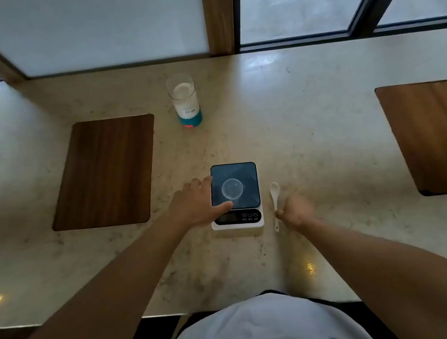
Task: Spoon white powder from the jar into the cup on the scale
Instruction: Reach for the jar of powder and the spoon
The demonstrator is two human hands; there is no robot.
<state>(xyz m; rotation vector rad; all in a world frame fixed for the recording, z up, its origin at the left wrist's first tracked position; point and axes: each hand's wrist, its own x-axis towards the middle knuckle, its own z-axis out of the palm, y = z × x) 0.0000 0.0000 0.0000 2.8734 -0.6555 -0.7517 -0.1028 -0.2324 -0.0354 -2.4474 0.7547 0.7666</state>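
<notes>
fingers (pixel 280 213) of right hand (pixel 297 211) pinch spoon (pixel 274 195) handle beside scale (pixel 235 195).

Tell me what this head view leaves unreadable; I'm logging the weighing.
- Scale display: too small and dark to read.
- Jar label: blurred.
- Right hand on the spoon: grip unclear, blurred.
- Cup: contents unclear, clear plastic.

jar (pixel 185 101): upper centre, open, holding white powder
cup (pixel 232 188): on the scale (pixel 235 195)
left hand (pixel 195 202): spread, thumb on scale
right hand (pixel 297 211): curled beside the spoon (pixel 275 202)
</notes>
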